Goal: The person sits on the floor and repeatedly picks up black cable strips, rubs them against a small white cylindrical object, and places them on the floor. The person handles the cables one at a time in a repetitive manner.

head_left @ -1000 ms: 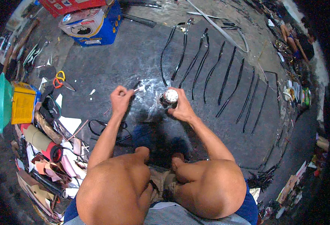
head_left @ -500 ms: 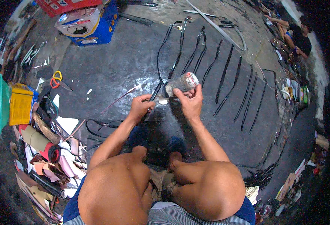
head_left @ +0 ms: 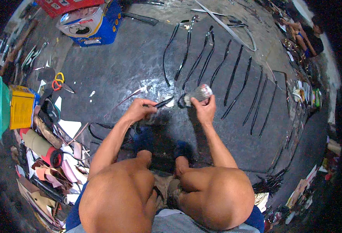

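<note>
My left hand [head_left: 141, 110] pinches a slim black strip [head_left: 164, 103], whose free end points right, toward a pale round spot on the dark mat. Its other end is hidden by my fingers. My right hand [head_left: 206, 108] is closed around a grey, worn can [head_left: 199, 95] with red marks, tilted on its side. The can's dark end faces left, a short gap from the strip's tip. Beyond my hands, several glossy black strips [head_left: 206, 50] lie spaced out in a row on the black mat [head_left: 112, 73].
Orange-and-yellow scissors [head_left: 59, 82] lie to the left. A blue and white box [head_left: 97, 33] stands far left, and a yellow tin [head_left: 22, 106] at the left edge. Scraps [head_left: 68, 171] pile up beside my left knee. At far right another person [head_left: 312, 40] sits.
The can has moved right and slightly nearer to me, away from the strip. My left hand has shifted left, and the strip has swung from steep to nearly flat, pointing right.
</note>
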{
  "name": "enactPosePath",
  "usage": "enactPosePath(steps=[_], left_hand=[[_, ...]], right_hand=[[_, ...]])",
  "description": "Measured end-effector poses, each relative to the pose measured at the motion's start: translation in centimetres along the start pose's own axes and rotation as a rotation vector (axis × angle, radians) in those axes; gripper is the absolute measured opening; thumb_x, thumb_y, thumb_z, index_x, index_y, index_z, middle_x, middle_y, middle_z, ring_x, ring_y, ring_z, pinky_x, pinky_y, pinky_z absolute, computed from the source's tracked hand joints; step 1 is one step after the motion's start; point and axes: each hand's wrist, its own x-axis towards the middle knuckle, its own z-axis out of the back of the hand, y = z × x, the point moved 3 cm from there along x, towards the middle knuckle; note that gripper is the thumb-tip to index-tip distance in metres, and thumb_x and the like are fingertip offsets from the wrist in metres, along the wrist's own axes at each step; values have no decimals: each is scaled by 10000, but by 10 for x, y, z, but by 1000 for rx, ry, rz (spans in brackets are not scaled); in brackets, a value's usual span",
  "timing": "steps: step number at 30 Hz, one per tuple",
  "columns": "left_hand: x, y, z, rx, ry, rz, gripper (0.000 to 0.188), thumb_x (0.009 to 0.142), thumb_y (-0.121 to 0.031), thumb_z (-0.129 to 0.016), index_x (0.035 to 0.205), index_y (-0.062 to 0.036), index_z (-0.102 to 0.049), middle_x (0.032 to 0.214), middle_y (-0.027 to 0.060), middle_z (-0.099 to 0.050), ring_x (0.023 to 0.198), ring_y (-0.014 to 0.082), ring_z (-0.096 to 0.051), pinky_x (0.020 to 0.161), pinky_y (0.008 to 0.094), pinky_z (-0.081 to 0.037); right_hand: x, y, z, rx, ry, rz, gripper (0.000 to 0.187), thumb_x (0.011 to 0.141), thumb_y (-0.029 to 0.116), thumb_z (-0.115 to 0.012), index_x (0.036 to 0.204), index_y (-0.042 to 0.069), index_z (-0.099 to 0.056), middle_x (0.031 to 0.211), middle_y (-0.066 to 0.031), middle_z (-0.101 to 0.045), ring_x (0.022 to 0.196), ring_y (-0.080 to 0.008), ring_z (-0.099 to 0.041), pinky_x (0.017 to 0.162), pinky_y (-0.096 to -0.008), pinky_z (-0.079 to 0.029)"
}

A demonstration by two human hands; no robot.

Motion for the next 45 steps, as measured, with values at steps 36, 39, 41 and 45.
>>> enactPosePath(steps=[36, 39, 41, 45], left_hand=[[47, -33, -34, 344, -96, -525, 572, 741, -131, -860, 1232, -49, -579, 1083, 159, -702, 1050, 333, -692, 900, 405, -535], [52, -29, -31, 367, -94, -532, 585, 745, -146, -871, 1245, -54, -580, 1097, 152, -714, 1047, 308, -704, 898, 399, -539], [51, -20, -25, 349, -101, -547, 585, 734, -125, -866, 1228, -30, -567, 1087, 190, -688, 1041, 371, -685, 891, 420, -531], [49, -26, -25, 389, -85, -549, 578, 757, -152, -863, 1237, -22, -569, 1111, 202, -681, 1070, 379, -675, 899, 433, -532]], right_hand=[[20, -82, -93, -9, 362, -78, 292, 802, 2, -706, 1076, 44, -614, 887, -85, -714, 803, -202, -692, 756, -349, -548], [19, -61, -90, 85, 284, -93, 272, 782, -28, -726, 989, 52, -568, 761, -62, -656, 707, -177, -657, 663, -342, -535], [10, -23, -72, 221, 285, -368, 296, 785, -37, -749, 968, 66, -541, 744, -66, -651, 672, -176, -649, 616, -333, -526], [4, 52, 0, 451, 308, -439, 355, 803, -39, -782, 995, 85, -510, 760, -54, -656, 653, -154, -624, 596, -290, -492]])
